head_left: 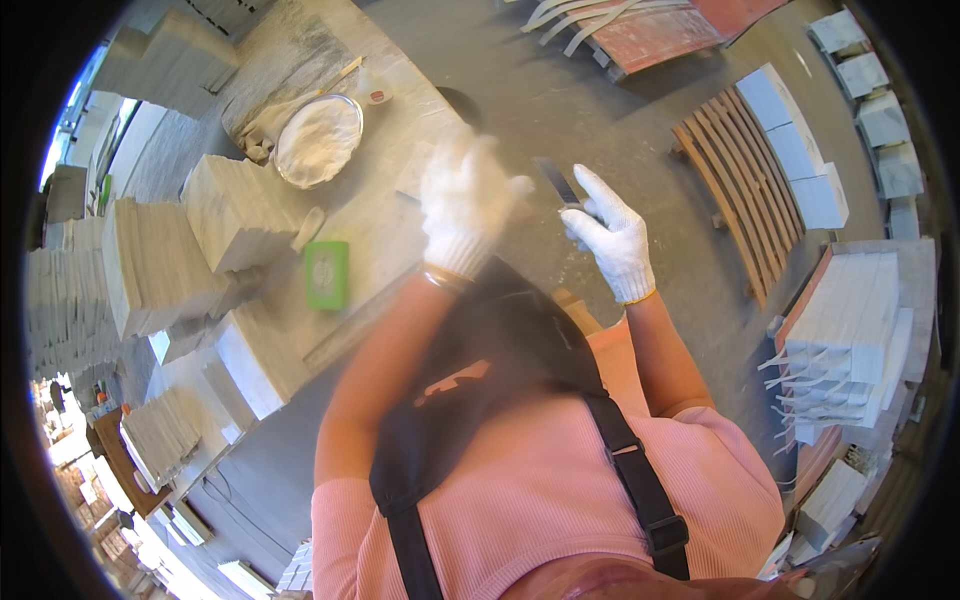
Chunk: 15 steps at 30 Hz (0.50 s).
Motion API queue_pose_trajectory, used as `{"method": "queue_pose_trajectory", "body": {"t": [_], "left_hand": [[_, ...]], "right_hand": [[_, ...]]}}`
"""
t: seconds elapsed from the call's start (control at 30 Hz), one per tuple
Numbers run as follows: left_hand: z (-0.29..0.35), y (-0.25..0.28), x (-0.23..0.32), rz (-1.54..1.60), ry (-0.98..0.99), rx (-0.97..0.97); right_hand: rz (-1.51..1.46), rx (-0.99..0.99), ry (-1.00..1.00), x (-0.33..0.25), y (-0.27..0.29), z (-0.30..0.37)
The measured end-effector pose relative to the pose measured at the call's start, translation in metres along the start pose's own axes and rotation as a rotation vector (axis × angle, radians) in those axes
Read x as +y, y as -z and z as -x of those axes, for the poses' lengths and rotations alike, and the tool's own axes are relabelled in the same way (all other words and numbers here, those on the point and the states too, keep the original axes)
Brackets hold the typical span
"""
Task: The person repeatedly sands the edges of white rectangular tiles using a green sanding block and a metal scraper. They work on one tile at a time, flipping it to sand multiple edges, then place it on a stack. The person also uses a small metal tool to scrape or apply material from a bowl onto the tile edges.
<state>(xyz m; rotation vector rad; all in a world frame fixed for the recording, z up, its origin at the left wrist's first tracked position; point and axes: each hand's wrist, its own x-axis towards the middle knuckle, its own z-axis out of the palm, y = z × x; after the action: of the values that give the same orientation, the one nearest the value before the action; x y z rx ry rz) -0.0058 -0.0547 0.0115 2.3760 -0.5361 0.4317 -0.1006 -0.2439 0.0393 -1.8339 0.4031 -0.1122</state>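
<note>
My right hand [615, 235], in a white knit glove, pinches a thin dark flat blade [553, 180] that looks like a scraper or putty knife. Its handle end is hidden by my fingers. Motion smears my left hand [462, 205], also gloved in white, over the near edge of the worktable [385, 225]; its fingers cannot be made out. A pale flat piece [412, 178] shows partly beside that hand on the tabletop. Farther left on the table lie a round metal-rimmed bowl of white powder or paste [318, 142] and a green rectangular block [327, 275].
Stacks of pale stone tiles [155, 265] crowd the table's left side. A wooden pallet [740, 190] with white boxes [805, 165] stands on the floor at right, near a strapped tile stack [845, 320]. A reddish platform [665, 40] is at the far side.
</note>
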Motion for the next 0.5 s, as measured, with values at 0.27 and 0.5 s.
{"method": "queue_pose_trajectory", "body": {"t": [0.27,0.5], "left_hand": [[0.011,-0.017,0.053,0.335,0.031,-0.301],[0.004,0.005,0.037,0.193,-0.259,-0.270]], "right_hand": [[-0.201,0.067,-0.028,-0.024,0.031,0.024],[-0.296,0.142,-0.080,-0.037,0.049,0.026]]}}
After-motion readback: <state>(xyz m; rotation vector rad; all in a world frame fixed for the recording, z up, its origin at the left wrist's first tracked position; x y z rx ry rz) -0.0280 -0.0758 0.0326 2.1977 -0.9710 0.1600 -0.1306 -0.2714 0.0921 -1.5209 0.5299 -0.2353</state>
